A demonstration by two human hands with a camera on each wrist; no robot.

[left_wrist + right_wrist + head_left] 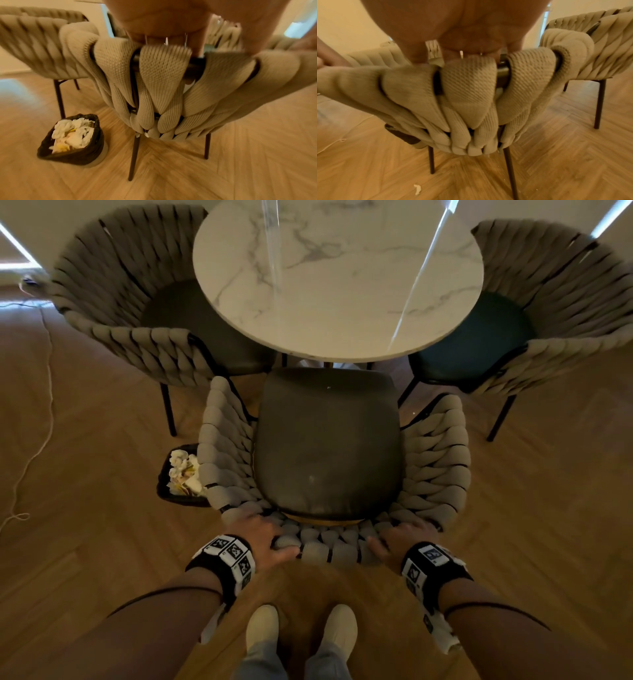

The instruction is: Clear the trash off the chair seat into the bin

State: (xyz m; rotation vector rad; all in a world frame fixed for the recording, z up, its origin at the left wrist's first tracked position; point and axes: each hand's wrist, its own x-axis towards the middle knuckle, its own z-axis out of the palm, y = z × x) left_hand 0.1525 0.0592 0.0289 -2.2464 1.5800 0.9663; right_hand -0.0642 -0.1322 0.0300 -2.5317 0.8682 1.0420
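The near chair has a dark grey seat (327,443) and a beige woven backrest (325,546). Only a few tiny pale specks show on the seat. My left hand (265,534) grips the backrest's top rim on its left side, and my right hand (402,537) grips it on the right. Both wrist views show fingers curled over the woven rim (164,63) (467,75). A dark bin (178,474) (73,140) stands on the floor left of the chair, filled with crumpled white and yellow trash (72,135).
A round marble table (337,275) stands just beyond the chair, with two more woven chairs (137,302) (548,320) at its sides. A white cord (37,422) trails over the wooden floor at left. A small white scrap (417,188) lies on the floor behind the chair.
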